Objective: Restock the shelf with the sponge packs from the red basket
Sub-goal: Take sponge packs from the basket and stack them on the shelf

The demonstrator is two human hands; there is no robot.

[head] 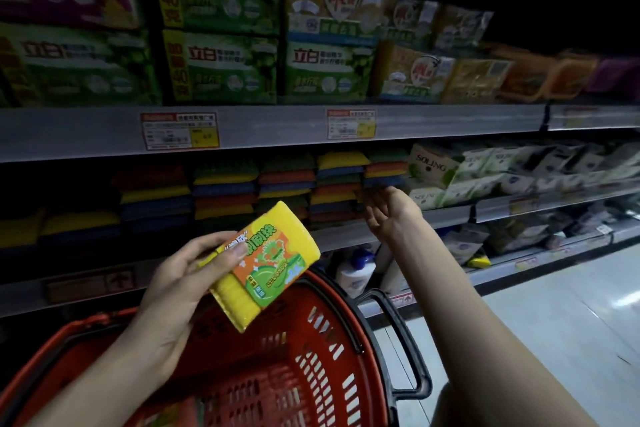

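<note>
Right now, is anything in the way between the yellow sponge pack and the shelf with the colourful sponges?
Nothing visible. The left hand holds the sponge pack over the red basket, with open air up to the stacked sponges. The right hand reaches the stacks farther right.

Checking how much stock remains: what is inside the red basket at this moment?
Mostly bare red slatted wall and floor of the red basket; a yellowish-green patch low at its left may be another pack. The left hand and its sponge pack cover the rest.
</note>
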